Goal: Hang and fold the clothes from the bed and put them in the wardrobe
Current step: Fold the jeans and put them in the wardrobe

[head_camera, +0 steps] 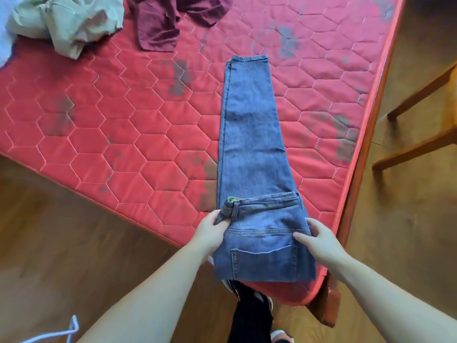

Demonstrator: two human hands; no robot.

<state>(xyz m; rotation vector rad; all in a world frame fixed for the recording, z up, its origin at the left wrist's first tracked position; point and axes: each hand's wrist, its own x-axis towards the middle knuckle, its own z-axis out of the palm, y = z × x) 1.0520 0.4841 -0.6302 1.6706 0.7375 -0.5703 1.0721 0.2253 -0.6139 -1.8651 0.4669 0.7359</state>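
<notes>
Blue denim jeans (249, 144) lie halved lengthwise on the red quilted mattress (99, 125), waist end folded up at its near corner. Left hand (211, 231) and right hand (319, 240) grip that fold. Beige garment (66, 21) and maroon garment (168, 18) wait unfolded at the mattress's far side.

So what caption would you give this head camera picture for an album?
Both hands, left and right, grip the waist of blue jeans laid lengthwise on a red mattress.

The person has 2 bare forearms (148, 293), black trousers (249, 320) and black-and-white shoes (265, 299).
</notes>
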